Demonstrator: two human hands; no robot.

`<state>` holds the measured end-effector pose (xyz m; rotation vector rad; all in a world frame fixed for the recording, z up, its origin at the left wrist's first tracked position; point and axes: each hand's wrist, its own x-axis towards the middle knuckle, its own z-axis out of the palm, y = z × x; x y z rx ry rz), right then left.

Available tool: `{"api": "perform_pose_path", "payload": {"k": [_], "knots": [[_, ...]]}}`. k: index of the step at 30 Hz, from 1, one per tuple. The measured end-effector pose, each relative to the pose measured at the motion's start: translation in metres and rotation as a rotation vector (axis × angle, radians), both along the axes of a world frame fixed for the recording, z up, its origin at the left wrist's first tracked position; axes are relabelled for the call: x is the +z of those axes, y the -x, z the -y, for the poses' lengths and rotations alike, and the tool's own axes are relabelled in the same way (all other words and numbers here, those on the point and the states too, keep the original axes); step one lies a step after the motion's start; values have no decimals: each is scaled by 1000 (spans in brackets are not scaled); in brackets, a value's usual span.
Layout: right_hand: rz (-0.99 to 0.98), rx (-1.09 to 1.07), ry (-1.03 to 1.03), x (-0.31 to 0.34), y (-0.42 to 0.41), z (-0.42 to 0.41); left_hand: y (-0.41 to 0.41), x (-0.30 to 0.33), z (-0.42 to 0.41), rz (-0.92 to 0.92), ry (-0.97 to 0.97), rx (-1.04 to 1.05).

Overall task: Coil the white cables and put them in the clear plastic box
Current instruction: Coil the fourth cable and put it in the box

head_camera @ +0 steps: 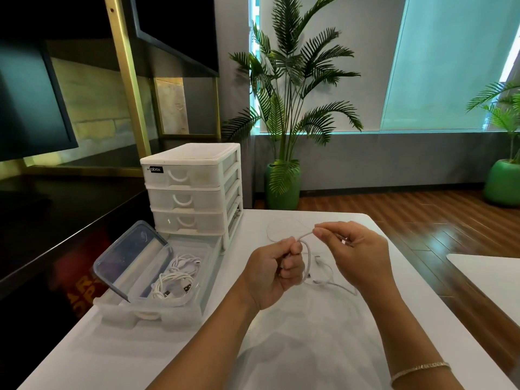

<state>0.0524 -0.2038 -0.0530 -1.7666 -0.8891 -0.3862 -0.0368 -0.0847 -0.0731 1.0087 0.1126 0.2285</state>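
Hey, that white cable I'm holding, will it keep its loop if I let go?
Probably not. The white cable droops in a soft curve below the left hand, so it looks floppy. Its loose end, pinched by the right hand, may spring open. It seems light.

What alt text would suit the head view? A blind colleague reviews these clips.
Two hands, left hand and right hand, wind a white cable above a white table. To the left, coiled cables lie in an open clear plastic box before a white drawer unit.
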Motion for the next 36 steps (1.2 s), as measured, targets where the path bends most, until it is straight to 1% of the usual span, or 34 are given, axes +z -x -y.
{"api": "perform_pose_path", "payload": {"k": [3, 7, 10, 15, 17, 20, 25, 29, 33, 36], "knots": [[63, -43, -21, 1, -1, 2, 0, 3, -2, 56, 84, 14], [132, -17, -38, 3, 1, -1, 2, 5, -4, 105, 93, 67], [28, 36, -4, 2, 1, -3, 2, 6, -5, 128, 81, 114], [-196, 160, -42, -3, 2, -9, 2, 8, -2, 143, 57, 184], [-233, 171, -51, -5, 2, -12, 3, 9, -1, 154, 80, 194], [-228, 181, -48, -3, 3, -16, 4, 13, -2, 186, 163, 196], [-104, 112, 21, -9, 8, -26, 6, 16, -5, 223, 265, 231], [18, 41, 139, -12, 13, -32, 6, 17, -7, 247, 327, 250], [107, 14, 287, -12, 25, -34, 7, 19, -9, 275, 346, 245], [205, 2, 412, -8, 30, -33, 7, 20, -10, 291, 318, 260]]}}
